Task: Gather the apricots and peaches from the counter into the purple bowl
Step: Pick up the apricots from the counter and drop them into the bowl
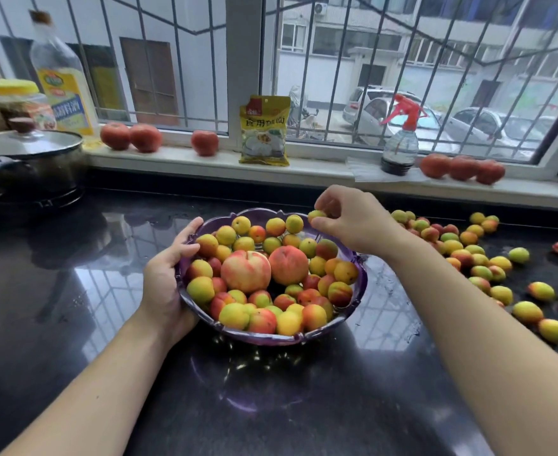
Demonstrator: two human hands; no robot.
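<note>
Left hand: I see my left hand gripping the left rim of the purple bowl, thumb hooked over the edge, fingers curled round the outside.
Right hand: my right hand hangs over the bowl's far right rim, pinching one small apricot between thumb and fingertips.
Purple bowl: it sits on the dark glossy counter, at the middle of my view, scalloped rim, nearly full.
Bowl contents: many yellow-red apricots, with two peaches side by side in the middle, touching each other.
Loose apricots: scattered on the counter to the right of the bowl, behind and beside my right forearm; a few lie well apart near the right edge.
Windowsill: red tomatoes in groups at left, middle and right, a yellow packet standing upright, a spray bottle with a red trigger.
Far left: a lidded pot, an oil bottle and a yellow-lidded jar behind it.
</note>
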